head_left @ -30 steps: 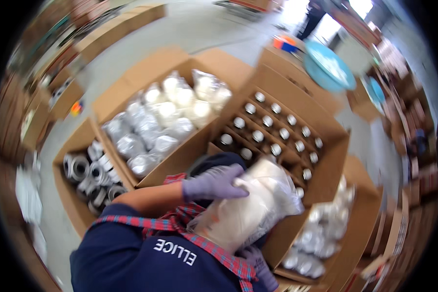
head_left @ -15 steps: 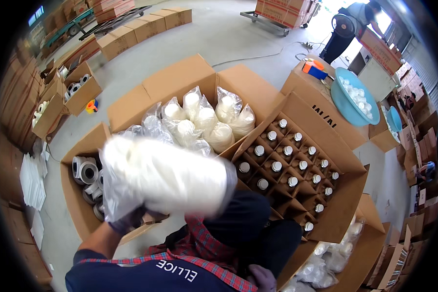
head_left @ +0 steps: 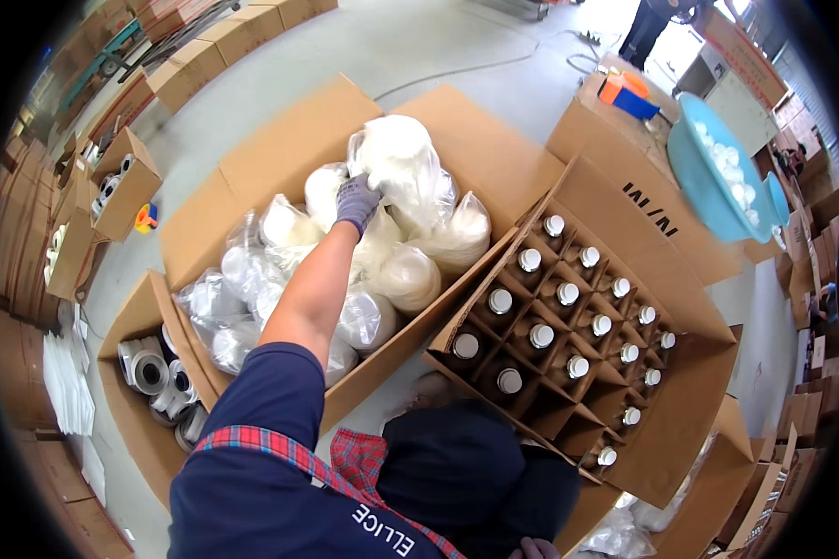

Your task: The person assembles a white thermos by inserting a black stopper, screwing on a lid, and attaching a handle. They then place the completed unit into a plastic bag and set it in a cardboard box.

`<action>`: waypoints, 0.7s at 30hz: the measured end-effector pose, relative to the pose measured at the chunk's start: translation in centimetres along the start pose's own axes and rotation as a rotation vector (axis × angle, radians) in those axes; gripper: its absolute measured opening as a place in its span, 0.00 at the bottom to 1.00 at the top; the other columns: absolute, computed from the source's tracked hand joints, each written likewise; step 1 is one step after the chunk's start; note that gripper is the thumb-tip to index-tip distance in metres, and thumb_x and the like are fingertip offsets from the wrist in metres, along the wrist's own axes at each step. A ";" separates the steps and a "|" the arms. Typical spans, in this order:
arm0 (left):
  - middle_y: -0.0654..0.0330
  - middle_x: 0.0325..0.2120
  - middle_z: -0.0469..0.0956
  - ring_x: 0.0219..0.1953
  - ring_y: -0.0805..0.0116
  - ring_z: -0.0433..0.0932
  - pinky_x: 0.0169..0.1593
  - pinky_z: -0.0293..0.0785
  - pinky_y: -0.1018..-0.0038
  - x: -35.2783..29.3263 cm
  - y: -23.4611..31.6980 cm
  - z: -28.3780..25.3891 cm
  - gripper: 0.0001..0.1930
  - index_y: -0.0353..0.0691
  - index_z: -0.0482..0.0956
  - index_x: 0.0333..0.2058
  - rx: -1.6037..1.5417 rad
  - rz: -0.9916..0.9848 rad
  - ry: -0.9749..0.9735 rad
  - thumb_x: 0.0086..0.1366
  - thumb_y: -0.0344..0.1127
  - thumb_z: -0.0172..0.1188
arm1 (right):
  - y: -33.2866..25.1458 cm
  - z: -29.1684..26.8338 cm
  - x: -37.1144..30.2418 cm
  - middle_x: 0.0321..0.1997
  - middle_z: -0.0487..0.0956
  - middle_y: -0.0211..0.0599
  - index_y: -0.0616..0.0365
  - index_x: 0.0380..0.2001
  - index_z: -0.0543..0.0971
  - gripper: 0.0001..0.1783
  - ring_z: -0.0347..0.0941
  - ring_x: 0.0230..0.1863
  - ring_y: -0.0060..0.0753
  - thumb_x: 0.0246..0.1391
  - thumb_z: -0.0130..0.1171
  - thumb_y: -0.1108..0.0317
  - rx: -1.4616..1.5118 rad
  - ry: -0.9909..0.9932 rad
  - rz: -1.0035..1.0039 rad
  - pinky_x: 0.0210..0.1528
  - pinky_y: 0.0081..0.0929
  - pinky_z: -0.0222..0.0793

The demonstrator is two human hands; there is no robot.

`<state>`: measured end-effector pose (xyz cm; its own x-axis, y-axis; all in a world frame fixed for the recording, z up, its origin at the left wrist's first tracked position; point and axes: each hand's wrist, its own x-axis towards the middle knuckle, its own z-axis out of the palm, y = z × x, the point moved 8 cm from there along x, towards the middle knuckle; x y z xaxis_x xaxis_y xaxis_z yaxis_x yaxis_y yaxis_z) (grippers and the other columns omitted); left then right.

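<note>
My left hand (head_left: 356,200), in a grey glove, reaches into a big open carton (head_left: 196,210). Its fingers are closed on the near side of a clear plastic bag of white pieces (head_left: 401,158), which rests upon other bagged white bundles (head_left: 405,278) filling the carton. What the white pieces are, I cannot make out. To the right stands a carton of bottles (head_left: 662,447) with white caps, split into cells by cardboard dividers; a few near cells show no bottle. My right hand (head_left: 536,550), also gloved, barely shows at the lower edge by my knee, its fingers mostly cut off.
A carton of tape-like rolls (head_left: 149,371) sits at my left. Beyond the bottles, a light-blue basin (head_left: 694,163) of white caps and an orange-and-blue tape dispenser (head_left: 629,96) rest on a carton. More bagged pieces (head_left: 620,533) lie lower right. A cable (head_left: 466,70) crosses the floor.
My left hand has carried the bagged white bundle away from my lap, forward and right into the big carton. The view has shifted, and the other person is now mostly out of sight.
</note>
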<state>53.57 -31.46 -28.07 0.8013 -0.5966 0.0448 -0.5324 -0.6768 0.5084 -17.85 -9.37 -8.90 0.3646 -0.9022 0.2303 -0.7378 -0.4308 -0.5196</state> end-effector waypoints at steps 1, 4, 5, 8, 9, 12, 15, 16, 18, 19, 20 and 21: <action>0.45 0.49 0.81 0.53 0.51 0.79 0.59 0.72 0.61 0.6 -0.5 1.5 0.29 0.39 0.80 0.51 0.040 -0.035 0.031 0.57 0.53 0.65 | -0.2 -0.2 0.5 0.41 0.76 0.48 0.57 0.39 0.83 0.13 0.76 0.41 0.46 0.47 0.65 0.74 -0.042 0.021 -0.006 0.46 0.39 0.75; 0.44 0.54 0.78 0.58 0.51 0.76 0.62 0.70 0.63 3.6 -3.2 5.4 0.32 0.37 0.81 0.52 0.115 -0.231 -0.146 0.56 0.56 0.65 | 0.5 -0.2 0.7 0.39 0.77 0.45 0.57 0.38 0.83 0.12 0.75 0.39 0.46 0.47 0.64 0.73 -0.080 0.012 0.047 0.44 0.40 0.74; 0.45 0.55 0.78 0.58 0.51 0.76 0.62 0.70 0.64 4.6 -4.3 6.7 0.33 0.37 0.81 0.52 0.066 -0.207 -0.254 0.56 0.58 0.65 | 0.7 -0.3 0.6 0.38 0.77 0.44 0.57 0.37 0.82 0.11 0.75 0.38 0.46 0.47 0.64 0.73 -0.094 0.015 0.059 0.43 0.40 0.73; 0.48 0.55 0.79 0.58 0.54 0.76 0.62 0.70 0.65 8.3 -6.6 10.2 0.35 0.38 0.80 0.53 0.213 -0.015 -0.388 0.55 0.61 0.65 | 1.5 -0.5 0.5 0.36 0.78 0.41 0.56 0.36 0.82 0.11 0.74 0.36 0.46 0.47 0.63 0.73 -0.122 0.037 0.093 0.41 0.41 0.72; 0.51 0.56 0.78 0.58 0.54 0.77 0.62 0.70 0.65 9.4 -7.3 12.1 0.32 0.43 0.81 0.54 0.226 0.041 -0.471 0.58 0.59 0.64 | 1.7 -0.2 0.7 0.37 0.78 0.43 0.56 0.36 0.82 0.11 0.74 0.37 0.46 0.46 0.63 0.73 -0.086 0.040 0.089 0.41 0.40 0.73; 0.51 0.58 0.76 0.59 0.54 0.75 0.64 0.68 0.63 12.1 -5.1 16.3 0.28 0.43 0.78 0.57 0.286 0.396 -0.519 0.64 0.55 0.60 | 1.8 0.2 0.9 0.39 0.76 0.47 0.56 0.36 0.83 0.13 0.74 0.38 0.45 0.43 0.64 0.74 -0.082 0.130 0.171 0.43 0.38 0.74; 0.49 0.59 0.74 0.60 0.52 0.73 0.64 0.67 0.62 12.8 -3.8 15.4 0.29 0.40 0.73 0.60 0.255 0.539 -0.534 0.67 0.54 0.58 | 1.7 0.7 1.9 0.37 0.75 0.42 0.52 0.35 0.81 0.16 0.73 0.39 0.46 0.38 0.61 0.76 -0.052 0.068 0.179 0.39 0.38 0.69; 0.48 0.60 0.73 0.61 0.51 0.73 0.65 0.67 0.62 12.7 -4.9 14.8 0.30 0.40 0.72 0.60 0.238 0.537 -0.539 0.67 0.54 0.57 | 1.2 0.0 3.4 0.37 0.77 0.37 0.51 0.38 0.82 0.17 0.75 0.36 0.44 0.40 0.64 0.76 -0.047 0.025 0.135 0.38 0.39 0.71; 0.46 0.60 0.72 0.61 0.50 0.72 0.65 0.67 0.61 13.4 -8.5 13.1 0.31 0.38 0.69 0.62 0.206 0.466 -0.502 0.69 0.53 0.55 | 1.6 -0.4 4.6 0.40 0.76 0.37 0.51 0.40 0.81 0.18 0.75 0.37 0.42 0.42 0.65 0.76 -0.008 -0.002 0.053 0.37 0.39 0.71; 0.45 0.61 0.71 0.62 0.49 0.71 0.65 0.66 0.60 12.7 -7.1 11.5 0.31 0.37 0.67 0.63 0.210 0.465 -0.483 0.70 0.53 0.54 | 1.4 -1.0 3.8 0.41 0.76 0.37 0.52 0.41 0.80 0.18 0.75 0.38 0.42 0.43 0.65 0.76 0.009 0.003 0.084 0.39 0.38 0.71; 0.44 0.61 0.70 0.62 0.49 0.71 0.65 0.66 0.60 11.6 -5.8 8.3 0.32 0.36 0.66 0.64 0.219 0.472 -0.453 0.70 0.53 0.54 | 1.7 -1.5 2.1 0.42 0.76 0.38 0.54 0.43 0.80 0.20 0.74 0.39 0.42 0.43 0.65 0.76 0.009 0.025 0.091 0.42 0.37 0.71; 0.44 0.62 0.69 0.63 0.48 0.70 0.66 0.66 0.60 10.2 -3.6 5.6 0.32 0.36 0.65 0.65 0.234 0.501 -0.417 0.71 0.52 0.53 | 2.5 -1.7 -0.1 0.45 0.76 0.40 0.55 0.47 0.79 0.22 0.74 0.42 0.44 0.44 0.65 0.75 0.020 0.061 0.125 0.45 0.38 0.71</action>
<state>62.09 -37.52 -34.21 0.2963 -0.9459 -0.1320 -0.8934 -0.3233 0.3120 -20.68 -10.39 -8.79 0.2346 -0.9486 0.2123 -0.7636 -0.3150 -0.5636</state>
